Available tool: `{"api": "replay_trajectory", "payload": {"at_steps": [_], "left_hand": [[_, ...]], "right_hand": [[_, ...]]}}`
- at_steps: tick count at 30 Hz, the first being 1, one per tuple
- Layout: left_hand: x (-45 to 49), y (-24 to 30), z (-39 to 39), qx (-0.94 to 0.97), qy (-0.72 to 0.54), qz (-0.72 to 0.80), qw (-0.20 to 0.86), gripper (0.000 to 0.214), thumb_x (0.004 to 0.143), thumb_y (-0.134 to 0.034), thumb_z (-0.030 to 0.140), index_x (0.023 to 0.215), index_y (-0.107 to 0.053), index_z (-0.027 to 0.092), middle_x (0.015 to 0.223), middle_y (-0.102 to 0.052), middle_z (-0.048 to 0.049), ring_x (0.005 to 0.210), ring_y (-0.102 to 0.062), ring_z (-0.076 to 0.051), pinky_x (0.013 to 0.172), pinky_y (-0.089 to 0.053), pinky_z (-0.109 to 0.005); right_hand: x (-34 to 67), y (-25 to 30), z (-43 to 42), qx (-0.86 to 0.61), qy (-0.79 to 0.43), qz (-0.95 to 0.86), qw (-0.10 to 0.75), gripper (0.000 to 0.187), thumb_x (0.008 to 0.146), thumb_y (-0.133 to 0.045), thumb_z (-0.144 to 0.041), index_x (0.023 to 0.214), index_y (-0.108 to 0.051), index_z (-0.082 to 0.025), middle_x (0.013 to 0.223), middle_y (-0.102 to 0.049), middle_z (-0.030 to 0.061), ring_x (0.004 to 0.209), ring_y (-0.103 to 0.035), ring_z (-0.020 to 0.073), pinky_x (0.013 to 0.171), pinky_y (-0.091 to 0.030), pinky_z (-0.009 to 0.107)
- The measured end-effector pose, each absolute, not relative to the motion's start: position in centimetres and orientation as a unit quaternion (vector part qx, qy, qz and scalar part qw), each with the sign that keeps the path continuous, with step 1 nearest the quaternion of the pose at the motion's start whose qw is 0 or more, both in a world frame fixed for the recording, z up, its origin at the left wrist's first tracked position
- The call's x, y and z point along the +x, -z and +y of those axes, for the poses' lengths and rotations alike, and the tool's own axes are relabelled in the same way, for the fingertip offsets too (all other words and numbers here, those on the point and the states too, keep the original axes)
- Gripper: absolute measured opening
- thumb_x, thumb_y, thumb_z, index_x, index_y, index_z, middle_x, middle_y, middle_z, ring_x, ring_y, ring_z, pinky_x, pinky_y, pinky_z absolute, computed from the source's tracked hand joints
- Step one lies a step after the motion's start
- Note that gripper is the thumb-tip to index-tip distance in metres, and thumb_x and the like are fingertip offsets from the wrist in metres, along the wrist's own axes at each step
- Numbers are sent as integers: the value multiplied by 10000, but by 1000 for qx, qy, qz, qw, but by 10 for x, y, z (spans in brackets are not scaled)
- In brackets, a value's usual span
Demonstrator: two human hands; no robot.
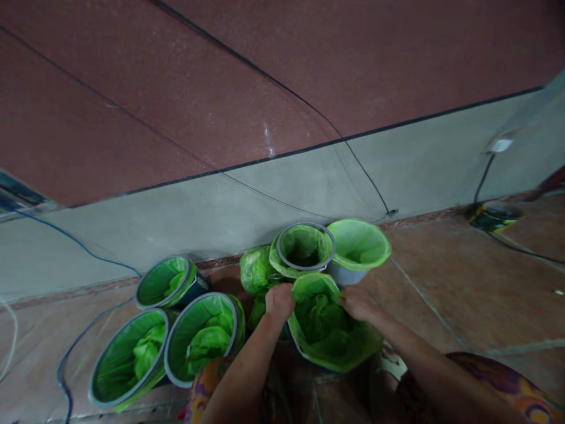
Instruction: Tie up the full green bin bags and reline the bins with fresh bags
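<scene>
A green plastic bag (326, 347) lines the bin right in front of me, its edge folded outward over the rim and more crumpled green plastic inside. My left hand (280, 301) is closed on the bag's edge at the left. At the right side, my right hand (359, 303) grips the same edge. Behind it stand a lined bin with a grey ring (305, 246) and a pale bin with a green liner (359, 244). Bunched green plastic (256, 270) lies beside them, near my left hand.
Three lined bins with grey rims, including a front one (128, 359), stand at the left. A blue cable (88, 333) runs over the tiled floor there. Black cables hang down the wall (212, 218). A dark tin (494, 218) sits by the wall at right.
</scene>
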State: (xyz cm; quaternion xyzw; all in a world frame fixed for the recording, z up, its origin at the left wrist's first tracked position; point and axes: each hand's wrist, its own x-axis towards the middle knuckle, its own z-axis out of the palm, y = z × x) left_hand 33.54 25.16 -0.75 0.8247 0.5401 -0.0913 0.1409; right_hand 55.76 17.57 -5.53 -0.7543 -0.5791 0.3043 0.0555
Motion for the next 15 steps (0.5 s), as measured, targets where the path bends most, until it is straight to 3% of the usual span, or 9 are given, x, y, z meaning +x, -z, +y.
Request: {"api": "replay_trajectory", "payload": {"at_steps": [3,6,9,12,15], "left_hand": [[335,2,256,805,58,570,154,314,899,-412,187,991,-712,204,1028,-732,-100,1012,-675,-230,858,-486,-293],[336,-1,261,780,-3,601,174,297,898,-420,195,936,-715,204,969,-736,-88,959,-676,-224,833,-479,-288],[337,-1,268,748,-93,619,221,269,881,-440,179,888,-709,195,865,-727,-45,862,-661,-184,773,-471,-249],[337,1,279,724,-204,592,289,289,889,-421,202,901,-707,159,789,-697,-23,770,-635,-152,705,-467,-228],[334,5,285,705,-229,582,334,387,890,-493,338,1176,-641,123,837,-704,-36,780,-646,-161,721,-481,-249]], "right_hand": [[554,43,173,-712,-374,-588,86,295,869,-498,-320,673,-640,-153,657,-674,74,648,-632,168,591,-436,252],[557,23,167,-656,-520,-520,170,335,849,-523,-457,704,-612,-169,485,-569,-6,451,-500,112,473,-377,227],[566,-1,160,-583,-621,-457,255,422,767,-602,-574,830,-637,-158,509,-581,-27,436,-482,100,465,-385,225],[575,-16,155,-544,-649,-445,292,455,739,-629,-587,834,-652,-143,557,-615,-2,460,-514,104,490,-409,235],[582,-11,152,-565,-638,-447,271,418,742,-610,-569,791,-635,-154,595,-647,29,497,-563,131,517,-445,258]]}}
